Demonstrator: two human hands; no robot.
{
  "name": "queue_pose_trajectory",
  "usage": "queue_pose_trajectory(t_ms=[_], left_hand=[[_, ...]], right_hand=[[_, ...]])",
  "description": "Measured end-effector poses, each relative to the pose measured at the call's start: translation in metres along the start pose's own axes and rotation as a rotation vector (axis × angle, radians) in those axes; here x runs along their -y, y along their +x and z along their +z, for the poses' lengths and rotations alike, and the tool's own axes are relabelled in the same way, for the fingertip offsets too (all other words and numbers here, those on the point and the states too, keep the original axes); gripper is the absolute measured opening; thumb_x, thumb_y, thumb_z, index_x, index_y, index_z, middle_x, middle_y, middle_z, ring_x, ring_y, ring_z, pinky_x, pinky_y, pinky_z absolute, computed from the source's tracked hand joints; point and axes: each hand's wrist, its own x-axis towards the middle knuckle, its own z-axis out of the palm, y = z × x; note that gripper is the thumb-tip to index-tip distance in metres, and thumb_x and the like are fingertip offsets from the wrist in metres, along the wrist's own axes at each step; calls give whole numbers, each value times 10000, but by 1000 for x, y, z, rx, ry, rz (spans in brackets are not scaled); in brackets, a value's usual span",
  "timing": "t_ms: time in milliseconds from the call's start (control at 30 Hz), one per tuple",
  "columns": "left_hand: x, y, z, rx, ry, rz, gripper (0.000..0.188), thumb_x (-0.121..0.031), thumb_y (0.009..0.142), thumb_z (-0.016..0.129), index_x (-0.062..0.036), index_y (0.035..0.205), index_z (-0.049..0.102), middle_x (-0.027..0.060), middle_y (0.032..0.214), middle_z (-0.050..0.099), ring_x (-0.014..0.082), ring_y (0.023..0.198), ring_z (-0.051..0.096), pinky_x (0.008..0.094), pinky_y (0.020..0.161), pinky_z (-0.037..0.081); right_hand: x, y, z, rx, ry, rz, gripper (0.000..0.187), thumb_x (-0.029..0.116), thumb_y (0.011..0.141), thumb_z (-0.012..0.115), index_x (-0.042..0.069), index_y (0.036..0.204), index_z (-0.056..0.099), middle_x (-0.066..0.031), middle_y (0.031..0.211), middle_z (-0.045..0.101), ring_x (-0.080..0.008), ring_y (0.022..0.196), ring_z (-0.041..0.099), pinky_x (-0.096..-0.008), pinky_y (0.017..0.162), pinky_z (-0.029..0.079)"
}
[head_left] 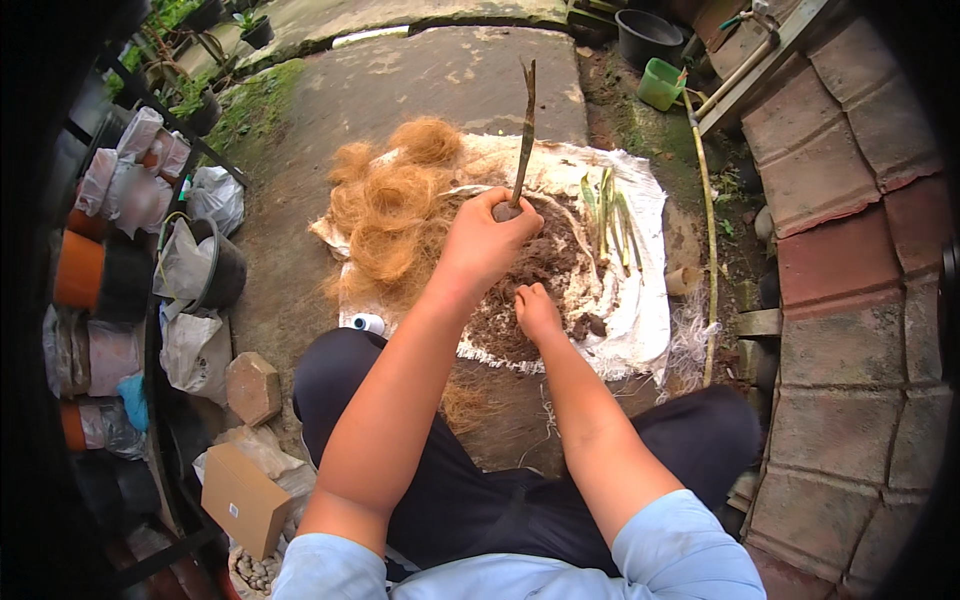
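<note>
My left hand is closed round the base of a plant cutting, a slender dark stem that stands upright above the soil. A dark lump, seemingly soil, shows between the fingers at its lower end. Lower and to the right, my right hand has its fingers curled into the heap of loose brown soil. The soil lies on a spread white woven sack. Several green leafy cuttings lie on the sack right of the soil. Tangled orange-brown fibre is heaped on its left side.
A white spool lies by my left knee. Potted plants and bagged pots line the left, with a black bucket and a cardboard box. Roof tiles border the right, beside a long pole. A green container stands behind.
</note>
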Motion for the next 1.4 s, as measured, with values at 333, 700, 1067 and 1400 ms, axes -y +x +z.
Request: queue_pose_trajectory(t_ms=[333, 700, 1067, 1400], left_hand=[[-4, 0, -1, 23, -43, 10, 89, -121, 948, 735, -110, 995, 661, -70, 732, 569, 28, 591, 457, 242, 523, 338], [-6, 3, 3, -40, -83, 45, 134, -158, 941, 742, -46, 958, 671, -41, 742, 611, 35, 622, 496, 251, 538, 372], [-8, 4, -2, -41, -226, 26, 273, -159, 958, 702, -70, 1193, 595, -3, 867, 629, 72, 671, 525, 259, 581, 420], [-5, 6, 1, 193, -588, -8, 254, -122, 1020, 563, -84, 1271, 562, 11, 925, 549, 122, 742, 501, 287, 634, 436]], right_hand=[[67, 18, -63, -79, -2, 142, 356, 263, 946, 687, -37, 1136, 708, -262, 1253, 672, -415, 1210, 629, -500, 1034, 521], [126, 23, -209, -98, 944, 50, 181, 203, 949, 705, 84, 852, 608, -51, 815, 706, -135, 651, 671, -308, 600, 551], [126, -6, -249, 20, 1281, 1, 226, 160, 1027, 733, 54, 1217, 668, -33, 1049, 719, -121, 864, 669, -279, 778, 548], [129, -27, -276, 117, 1372, -152, 370, 111, 1032, 723, 33, 1385, 648, -62, 1147, 723, -123, 991, 689, -297, 851, 595]])
